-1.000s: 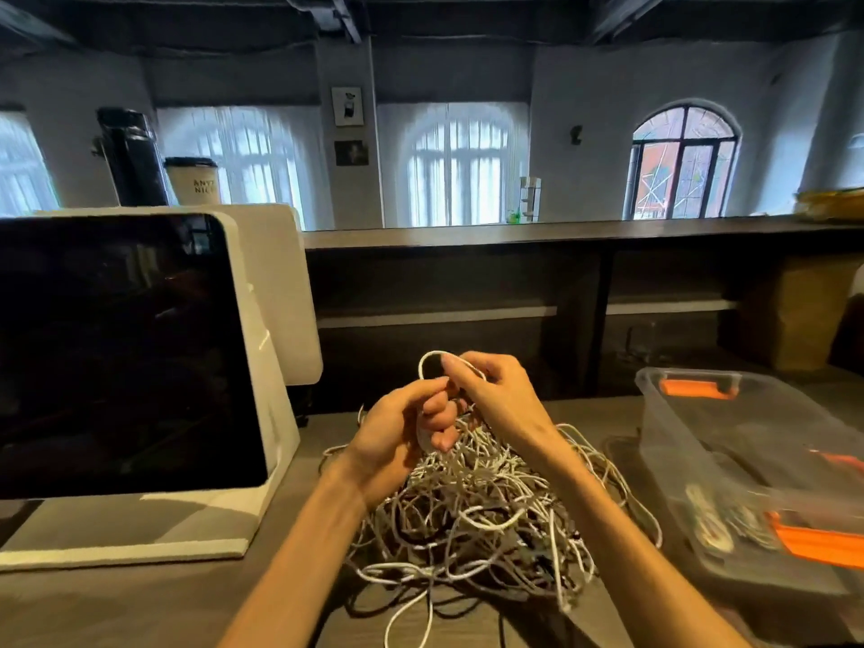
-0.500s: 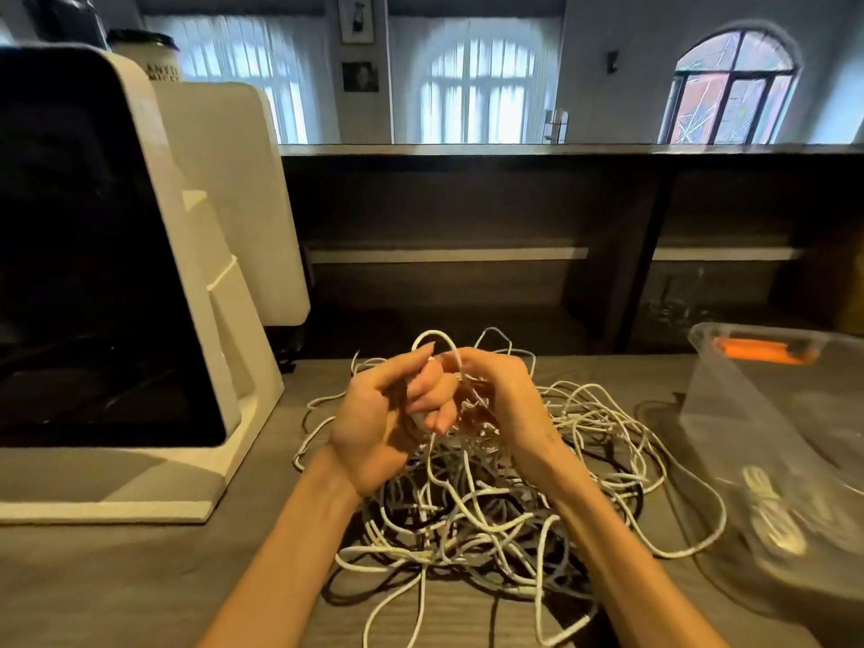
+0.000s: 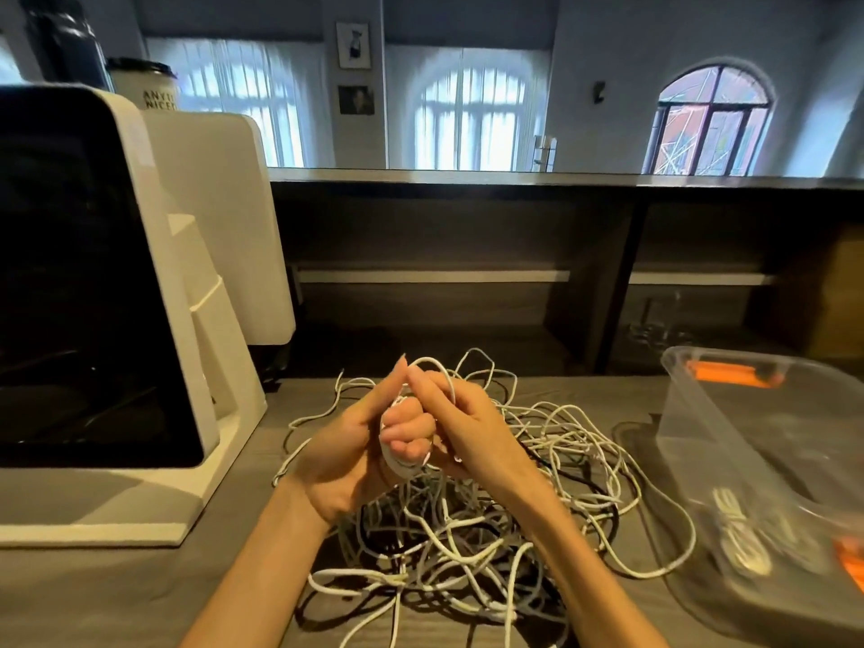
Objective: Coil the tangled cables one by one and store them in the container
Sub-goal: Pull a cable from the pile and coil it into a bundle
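- My left hand [image 3: 348,453] clasps a small white coil [image 3: 397,463]; my right hand [image 3: 467,427] pinches its loose loop just above.
- The tangle [image 3: 467,521] lies on the bench [image 3: 93,596] beneath, the container [image 3: 692,413] to its right.
- Best to wind evenly, easing slack out gently so knots don't tighten.

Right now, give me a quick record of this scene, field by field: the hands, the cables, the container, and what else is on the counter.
left hand: grips a small white coil
right hand: pinches a white cable loop above the pile
cable pile: white, grey and black, tangled on the counter
container: clear, orange latches, right of the pile, with coiled cables inside
other: white screen stand at left
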Available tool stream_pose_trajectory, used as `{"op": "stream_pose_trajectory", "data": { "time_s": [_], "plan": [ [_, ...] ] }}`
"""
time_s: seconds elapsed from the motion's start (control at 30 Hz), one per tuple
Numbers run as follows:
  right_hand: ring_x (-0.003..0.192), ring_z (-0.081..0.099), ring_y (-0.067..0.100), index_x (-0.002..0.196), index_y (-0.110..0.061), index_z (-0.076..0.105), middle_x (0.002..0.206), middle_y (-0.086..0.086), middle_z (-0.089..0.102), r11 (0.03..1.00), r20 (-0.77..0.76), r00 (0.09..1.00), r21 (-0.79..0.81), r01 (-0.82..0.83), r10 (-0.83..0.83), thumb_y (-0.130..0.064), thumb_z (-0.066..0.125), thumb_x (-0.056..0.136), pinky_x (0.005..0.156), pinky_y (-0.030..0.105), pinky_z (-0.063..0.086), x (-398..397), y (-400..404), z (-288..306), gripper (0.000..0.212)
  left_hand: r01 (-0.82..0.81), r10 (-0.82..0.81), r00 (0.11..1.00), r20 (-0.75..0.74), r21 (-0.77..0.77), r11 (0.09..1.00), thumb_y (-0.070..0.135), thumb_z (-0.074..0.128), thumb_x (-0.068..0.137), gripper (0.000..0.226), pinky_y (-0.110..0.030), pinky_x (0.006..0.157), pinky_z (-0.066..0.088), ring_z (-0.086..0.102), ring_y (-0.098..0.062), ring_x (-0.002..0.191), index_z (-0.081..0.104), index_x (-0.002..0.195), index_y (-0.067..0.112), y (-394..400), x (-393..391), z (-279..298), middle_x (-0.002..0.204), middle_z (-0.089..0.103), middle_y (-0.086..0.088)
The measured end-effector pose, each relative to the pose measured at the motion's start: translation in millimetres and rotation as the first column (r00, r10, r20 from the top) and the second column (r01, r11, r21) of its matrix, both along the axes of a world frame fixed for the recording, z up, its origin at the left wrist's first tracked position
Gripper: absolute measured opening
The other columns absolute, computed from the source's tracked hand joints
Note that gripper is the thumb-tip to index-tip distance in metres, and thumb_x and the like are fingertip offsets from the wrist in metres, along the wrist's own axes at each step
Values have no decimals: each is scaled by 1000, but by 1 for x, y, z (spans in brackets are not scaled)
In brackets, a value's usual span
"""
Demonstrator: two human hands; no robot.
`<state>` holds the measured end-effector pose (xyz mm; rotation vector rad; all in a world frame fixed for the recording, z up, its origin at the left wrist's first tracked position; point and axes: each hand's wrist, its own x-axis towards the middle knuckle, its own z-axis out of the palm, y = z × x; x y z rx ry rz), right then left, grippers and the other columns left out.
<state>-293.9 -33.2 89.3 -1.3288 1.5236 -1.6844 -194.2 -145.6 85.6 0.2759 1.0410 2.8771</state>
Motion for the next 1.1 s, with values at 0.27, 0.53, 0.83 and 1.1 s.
{"op": "stream_pose_trajectory", "data": {
  "time_s": [0.27,0.53,0.83,1.1],
  "plan": [
    [54,56,9,86,-17,60,67,-6,59,998,-80,997,61,-19,24,-51,56,100,50,20,45,-4,7,0,36,-343,428,901,75,-483,806,52,41,94,60,-35,76,57,72,-29,78,77,102,4,10,3,6,89,70,-18],
    [91,74,28,116,-21,64,103,6,71,997,-170,984,53,-48,56,-31,76,92,72,51,64,-11,10,0,29,-438,535,844,-31,-617,654,52,25,100,70,-37,87,55,69,-21,89,79,88,9,16,3,9,96,73,-17],
    [85,76,29,116,-20,71,99,15,75,996,-97,994,78,-33,41,3,72,87,65,37,63,-18,13,-2,37,-356,482,874,-68,-765,537,46,43,100,50,-54,102,49,63,-33,113,77,102,9,7,0,4,118,70,-14],
    [87,76,28,116,-14,72,100,15,76,992,-34,998,118,-49,53,8,70,86,63,31,62,-22,15,0,38,-309,425,905,-29,-732,607,31,50,98,39,-36,93,55,65,-27,112,77,108,5,4,0,5,120,71,-16]
  ]
}}
